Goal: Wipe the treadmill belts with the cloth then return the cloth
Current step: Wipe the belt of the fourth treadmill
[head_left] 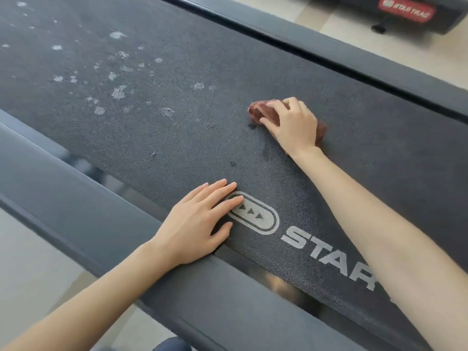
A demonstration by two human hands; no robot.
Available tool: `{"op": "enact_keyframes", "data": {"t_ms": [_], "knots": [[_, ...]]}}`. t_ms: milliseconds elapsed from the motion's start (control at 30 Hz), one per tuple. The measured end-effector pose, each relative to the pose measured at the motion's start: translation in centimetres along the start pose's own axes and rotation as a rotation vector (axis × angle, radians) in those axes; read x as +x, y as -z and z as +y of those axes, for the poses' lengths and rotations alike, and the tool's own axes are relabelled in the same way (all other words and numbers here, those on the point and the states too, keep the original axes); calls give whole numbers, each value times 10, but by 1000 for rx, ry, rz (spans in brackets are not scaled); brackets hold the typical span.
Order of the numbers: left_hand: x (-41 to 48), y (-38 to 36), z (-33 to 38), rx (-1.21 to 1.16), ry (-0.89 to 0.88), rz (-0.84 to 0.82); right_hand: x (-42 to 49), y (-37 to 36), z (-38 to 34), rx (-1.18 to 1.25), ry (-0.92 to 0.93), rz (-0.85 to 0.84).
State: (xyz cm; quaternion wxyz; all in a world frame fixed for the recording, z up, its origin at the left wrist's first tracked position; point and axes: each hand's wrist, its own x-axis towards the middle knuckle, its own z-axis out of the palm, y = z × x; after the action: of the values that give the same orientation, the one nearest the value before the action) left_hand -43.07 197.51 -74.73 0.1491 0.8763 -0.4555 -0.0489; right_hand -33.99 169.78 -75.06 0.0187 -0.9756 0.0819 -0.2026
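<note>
Belt [177, 127] lies between near side rail [76, 198] and far side rail [329, 54]. Cloth [260, 113] on belt, under right hand [291, 124], nearer far rail. Left hand [200, 221] flat at belt's near edge, fingertips on logo mark [255, 219]. Residue patches [117, 93] on belt left of cloth. Second machine [410, 13] on floor [329, 24] beyond far rail.

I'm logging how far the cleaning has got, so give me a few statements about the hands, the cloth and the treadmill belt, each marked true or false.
1. The right hand presses a reddish-brown cloth onto the treadmill belt. True.
2. The left hand grips a spray bottle. False: it lies flat, fingers straight, at the oval logo, holding nothing.
3. White spots show on the belt to the left of the cloth. True.
4. The cloth is already back on a shelf. False: it is on the belt under the right hand.
</note>
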Motion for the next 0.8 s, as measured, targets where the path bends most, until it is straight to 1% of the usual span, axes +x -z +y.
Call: {"op": "enact_keyframes", "data": {"t_ms": [67,133,200,267,433,600,667,800], "knots": [[0,0,-4,-7,-32,-8,-25,11,-11,43,110,9],[1,2,-14,1,-105,-48,-56,24,-28,87,179,51],[0,8,-30,11,-186,-93,-90,36,-46,101,222,71],[-4,16,-47,2,-232,-121,-121,47,-61,90,233,52],[-28,32,-89,-65,-217,-91,-170,70,-92,83,212,-28],[-38,37,-94,-64,-215,-67,-178,86,-103,149,236,-165],[-39,37,-93,-71,-203,-73,-173,85,-103,105,285,-155],[-40,35,-94,-66,-181,-62,-154,70,-90,0,481,-48]]}}
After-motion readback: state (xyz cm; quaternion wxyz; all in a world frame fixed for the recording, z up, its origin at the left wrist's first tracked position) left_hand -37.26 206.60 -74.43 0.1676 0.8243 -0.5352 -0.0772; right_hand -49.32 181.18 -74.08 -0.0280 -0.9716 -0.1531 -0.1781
